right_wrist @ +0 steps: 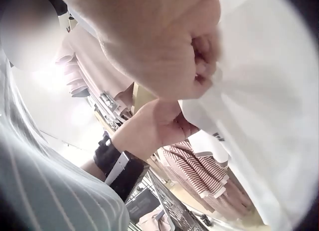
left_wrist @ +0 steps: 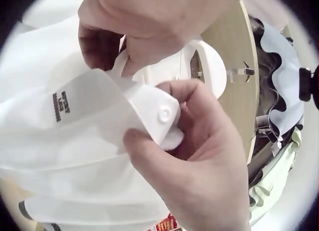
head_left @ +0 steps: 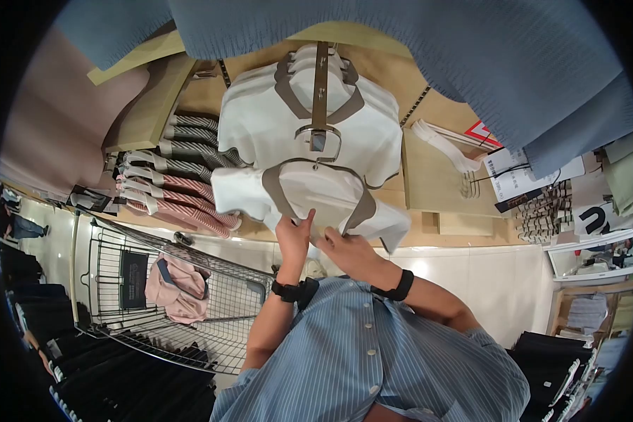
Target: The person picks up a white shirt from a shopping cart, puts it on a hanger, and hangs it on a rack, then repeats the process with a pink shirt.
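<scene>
We find the white shirt (head_left: 249, 190) in front of the metal rail (head_left: 320, 91), just below its hooked end, with more white shirts (head_left: 365, 133) hanging behind. The left hand (head_left: 293, 239) grips its fabric near the lower middle of the taupe-edged neckline, thumb upright; the right hand (head_left: 355, 254) pinches fabric beside it, fingers curled. The left wrist view shows one hand pinching a corner bearing a white button (left_wrist: 164, 115), near a printed neck label (left_wrist: 62, 107); which hand holds that corner we cannot tell with certainty.

In our judgement, thumb and forefinger should close on the doubled edge right behind the button, the opposite hand steadying the adjoining cloth. We advise light tension, so that neither the button's stitching nor the thin fabric is strained.

As to room, striped shirts (head_left: 190, 151) stand left of the rail and spare hangers (head_left: 446, 144) to its right, by the ledge (head_left: 471, 225). Blue garments (head_left: 499, 63) overhang from above. The cart's rim (head_left: 190, 253) lies below left of the rail, near the left forearm; we would favour small wrist movements there. Below right, pale floor (head_left: 499, 271) shows, and we judge the right elbow freer on that side.
</scene>
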Action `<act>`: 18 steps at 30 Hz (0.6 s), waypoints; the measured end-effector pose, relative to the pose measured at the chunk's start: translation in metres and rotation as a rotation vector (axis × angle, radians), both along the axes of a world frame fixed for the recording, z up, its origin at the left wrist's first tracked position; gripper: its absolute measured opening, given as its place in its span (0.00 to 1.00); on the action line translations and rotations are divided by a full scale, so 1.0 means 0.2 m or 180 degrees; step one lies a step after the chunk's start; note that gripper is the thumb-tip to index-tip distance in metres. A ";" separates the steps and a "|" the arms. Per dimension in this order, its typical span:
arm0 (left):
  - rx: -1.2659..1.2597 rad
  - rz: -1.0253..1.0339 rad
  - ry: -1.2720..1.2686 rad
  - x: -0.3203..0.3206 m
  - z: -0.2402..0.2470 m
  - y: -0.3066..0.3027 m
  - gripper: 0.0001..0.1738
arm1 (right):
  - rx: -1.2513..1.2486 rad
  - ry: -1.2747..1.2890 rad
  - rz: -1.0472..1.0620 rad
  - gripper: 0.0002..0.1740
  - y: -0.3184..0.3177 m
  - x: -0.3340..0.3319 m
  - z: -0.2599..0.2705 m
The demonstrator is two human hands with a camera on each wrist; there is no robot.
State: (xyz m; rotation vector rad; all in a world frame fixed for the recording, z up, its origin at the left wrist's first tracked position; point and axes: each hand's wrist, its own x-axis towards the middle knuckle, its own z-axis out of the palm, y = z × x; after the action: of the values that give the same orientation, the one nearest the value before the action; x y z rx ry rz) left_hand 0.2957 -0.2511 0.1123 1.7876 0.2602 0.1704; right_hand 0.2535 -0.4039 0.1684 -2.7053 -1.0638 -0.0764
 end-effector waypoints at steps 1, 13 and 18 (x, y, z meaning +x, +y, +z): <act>0.0006 -0.0054 -0.0179 -0.01 -0.02 0.01 0.17 | 0.0037 -0.0035 -0.0111 0.21 0.00 -0.02 0.03; -0.1505 -0.0706 0.0260 -0.09 0.14 0.09 0.08 | 0.0148 -0.0080 -0.0138 0.18 -0.07 0.02 0.16; -0.1451 -0.0954 0.0417 -0.10 0.11 0.10 0.08 | 0.0588 -0.0106 -0.0515 0.16 -0.06 0.02 0.11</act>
State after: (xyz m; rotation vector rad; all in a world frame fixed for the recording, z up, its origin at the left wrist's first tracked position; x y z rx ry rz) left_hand 0.2767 -0.2320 0.1339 1.3637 0.1090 -0.2073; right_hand 0.2582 -0.4150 0.1912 -2.6242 -0.8013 -0.2362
